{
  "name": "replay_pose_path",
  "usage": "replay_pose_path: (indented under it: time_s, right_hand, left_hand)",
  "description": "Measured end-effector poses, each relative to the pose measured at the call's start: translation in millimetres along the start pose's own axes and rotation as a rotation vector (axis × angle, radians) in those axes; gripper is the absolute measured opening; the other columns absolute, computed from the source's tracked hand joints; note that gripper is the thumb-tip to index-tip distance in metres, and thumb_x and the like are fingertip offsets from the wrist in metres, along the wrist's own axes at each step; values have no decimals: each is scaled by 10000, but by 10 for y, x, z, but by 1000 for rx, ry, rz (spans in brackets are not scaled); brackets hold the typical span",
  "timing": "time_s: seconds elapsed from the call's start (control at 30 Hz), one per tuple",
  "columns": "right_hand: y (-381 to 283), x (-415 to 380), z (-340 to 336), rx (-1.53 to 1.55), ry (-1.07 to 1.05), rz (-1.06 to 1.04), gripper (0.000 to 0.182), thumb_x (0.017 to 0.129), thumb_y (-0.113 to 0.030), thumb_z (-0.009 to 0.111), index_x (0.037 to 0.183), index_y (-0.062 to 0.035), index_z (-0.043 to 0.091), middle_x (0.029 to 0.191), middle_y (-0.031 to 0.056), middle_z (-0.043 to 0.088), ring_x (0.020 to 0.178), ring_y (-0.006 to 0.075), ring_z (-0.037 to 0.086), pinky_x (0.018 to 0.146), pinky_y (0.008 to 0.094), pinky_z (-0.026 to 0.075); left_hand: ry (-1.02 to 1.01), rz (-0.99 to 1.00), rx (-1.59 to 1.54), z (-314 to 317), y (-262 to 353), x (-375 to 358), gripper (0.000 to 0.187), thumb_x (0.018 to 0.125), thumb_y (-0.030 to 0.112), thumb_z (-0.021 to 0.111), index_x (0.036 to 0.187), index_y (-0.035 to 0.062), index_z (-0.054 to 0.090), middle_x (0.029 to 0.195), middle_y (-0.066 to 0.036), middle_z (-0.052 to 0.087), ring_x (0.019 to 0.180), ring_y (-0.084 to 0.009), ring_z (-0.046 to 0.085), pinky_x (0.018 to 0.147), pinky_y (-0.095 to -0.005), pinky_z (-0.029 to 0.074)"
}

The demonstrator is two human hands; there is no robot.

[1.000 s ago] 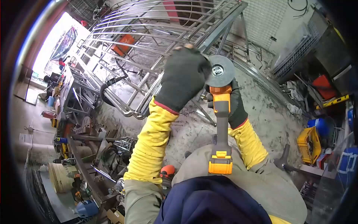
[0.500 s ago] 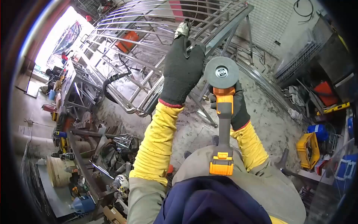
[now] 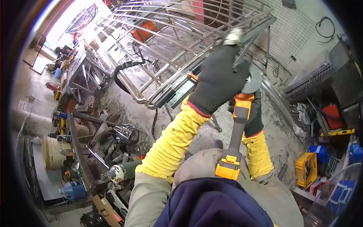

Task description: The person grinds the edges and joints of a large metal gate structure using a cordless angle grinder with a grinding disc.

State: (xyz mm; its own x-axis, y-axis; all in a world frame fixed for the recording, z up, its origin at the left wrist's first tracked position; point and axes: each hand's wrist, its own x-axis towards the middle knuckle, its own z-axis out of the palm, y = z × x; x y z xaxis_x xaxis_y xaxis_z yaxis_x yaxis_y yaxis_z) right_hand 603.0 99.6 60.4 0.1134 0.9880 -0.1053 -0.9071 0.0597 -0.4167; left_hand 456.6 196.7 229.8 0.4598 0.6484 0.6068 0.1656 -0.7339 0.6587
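Note:
My left hand point(image 3: 221, 75), in a dark glove with a yellow sleeve, reaches over the left part of the grinder's disc point(image 3: 252, 80). Its fingertips are light-coloured and blurred, and what they hold, if anything, cannot be made out. My right hand point(image 3: 255, 115), gloved too, is wrapped round the head end of the yellow and grey angle grinder point(image 3: 236, 132). The grinder's battery end points down toward my body. Beyond my hands stands a frame of shiny metal tubes point(image 3: 162, 62), with a flat metal bar point(image 3: 183, 90) at its near corner.
Scrap metal and tools point(image 3: 117, 138) lie at the left, near a gas cylinder point(image 3: 126, 171) and a blue jug point(image 3: 74, 190). At the right are a yellow crate point(image 3: 306, 170) and a blue container point(image 3: 319, 153). Long metal tubes point(image 3: 278, 100) lie on the floor.
My left hand has moved right and down, from beside the disc to partly over it. The grinder's head has shifted right and slightly down with my right hand. The view has also shifted.

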Motion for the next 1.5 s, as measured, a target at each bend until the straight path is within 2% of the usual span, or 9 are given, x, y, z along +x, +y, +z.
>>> replay_pose_path:
  time_s: [0.53, 0.67, 0.7, 0.83, 1.1, 1.2, 1.33, 1.37, 1.5]
  right_hand:
    - [54, -7, 70, -5, -46, 0, 659, 1131, -613, 439, 1523, -90, 523, 1218, 163, 734, 886, 332, 763, 693, 467, 695]
    - [223, 76, -67, 53, -294, -46, 596, 1150, -403, 504, 1628, -63, 397, 1494, 166, 616, 1318, 296, 635, 1151, 457, 540]
    - [219, 40, -15, -862, -162, -326, 564, 1146, -339, 511, 1622, -54, 407, 1549, 157, 573, 1461, 256, 513, 1280, 438, 395]
    - [227, 71, -39, -226, -52, -187, 578, 1099, -246, 607, 1610, -51, 419, 1521, 147, 596, 1403, 261, 578, 1223, 434, 469]
    - [258, 61, -171, -973, 18, -424, 468, 1141, -425, 485, 1472, -95, 507, 1254, 185, 702, 893, 355, 762, 654, 496, 664]
    - [141, -88, 85, -286, -198, -234, 583, 948, -173, 798, 1458, -58, 541, 1339, 111, 676, 1177, 227, 707, 993, 407, 607]
    - [31, -5, -251, 76, -117, -4, 785, 1060, -740, 472, 1467, -75, 560, 1202, 165, 735, 952, 344, 777, 825, 509, 670]
    - [-38, -62, -196, 101, -63, 10, 820, 1049, -759, 469, 1460, -56, 568, 1144, 191, 760, 846, 399, 786, 718, 550, 691]
    - [-271, -197, -468, 133, -13, -116, 876, 1037, -779, 472, 1481, -27, 545, 1246, 190, 742, 903, 408, 783, 732, 538, 698]
  left_hand:
    - [-45, -185, 55, 47, -119, -170, 394, 1029, 343, 714, 1135, -36, 693, 946, -208, 746, 826, -327, 738, 770, -452, 568]
    - [-130, -101, 418, 449, 178, -270, 662, 958, 609, 743, 1194, -8, 692, 1031, -255, 705, 992, -430, 683, 889, -559, 531]
    - [-128, -105, 420, 493, 163, -280, 662, 958, 609, 743, 1194, -8, 692, 1031, -255, 705, 992, -430, 683, 889, -559, 531]
    - [-38, 126, 480, 477, 41, -221, 602, 847, 521, 805, 1249, 76, 745, 1133, -200, 719, 1029, -415, 675, 904, -535, 537]
    - [-310, 708, 308, 58, 29, 123, 580, 709, 320, 869, 1263, 170, 783, 1149, -61, 727, 1008, -316, 675, 880, -426, 572]
    - [-332, 757, 278, 61, 35, 106, 502, 756, 363, 868, 1202, 149, 781, 1156, -78, 734, 994, -327, 678, 863, -450, 566]
    - [-301, -116, 193, -1, 90, -388, 397, 969, 429, 740, 1108, 57, 753, 933, -159, 685, 791, -390, 707, 713, -503, 564]
    - [-298, 352, 394, -146, -192, -625, 363, 1040, 361, 683, 1136, 17, 749, 943, -176, 728, 778, -339, 721, 680, -455, 561]
    - [-294, -566, -191, -319, -607, -1369, 446, 1117, 428, 597, 1213, 18, 743, 1052, -145, 784, 850, -251, 738, 718, -383, 576]
